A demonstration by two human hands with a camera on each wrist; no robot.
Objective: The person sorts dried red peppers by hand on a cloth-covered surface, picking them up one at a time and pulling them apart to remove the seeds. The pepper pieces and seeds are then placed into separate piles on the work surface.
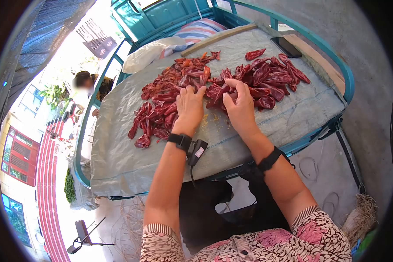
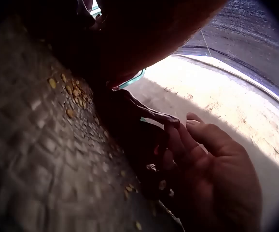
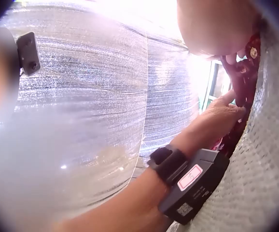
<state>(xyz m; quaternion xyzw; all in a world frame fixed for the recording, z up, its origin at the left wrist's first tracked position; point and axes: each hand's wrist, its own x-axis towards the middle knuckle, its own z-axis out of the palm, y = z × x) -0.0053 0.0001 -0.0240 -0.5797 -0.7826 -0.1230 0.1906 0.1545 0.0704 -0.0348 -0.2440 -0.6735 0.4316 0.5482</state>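
Pinching one end of a dried red pepper (image 2: 149,112), the fingers of the right hand (image 1: 241,110) are bending round toward the thumb. In the left wrist view the pepper is pointing away from those fingertips, its long axis slanting up and to the left. The right hand is the nearer one to it, with the left hand (image 1: 190,109) lying just beside, across a narrow gap. The left hand's fingers are resting on the peppers (whether they are gripping one, I cannot tell, since the tips are sinking into the red).

Between the wrists, small yellow seeds (image 1: 210,118) are scattering over the sheet (image 1: 118,168), a pale plastic cloth showing a coarse weave of flat strips. To the right of the right hand, a heap of dark peppers (image 1: 273,77) is lying plump, wrinkled and glossy, like creased leather. Beyond the left hand, a brighter heap (image 1: 174,76) is looking flatter and more shrivelled, while a smaller pile (image 1: 155,117) is spreading nearer the body, its tapered pods pointing various ways.

Farther out, a smooth black phone (image 1: 286,47) is lying flat past the dark heap, a straight wooden strip (image 1: 220,40) is crossing the far side, and a rounded, painted metal rail (image 1: 308,34) is curving round the cart bed.
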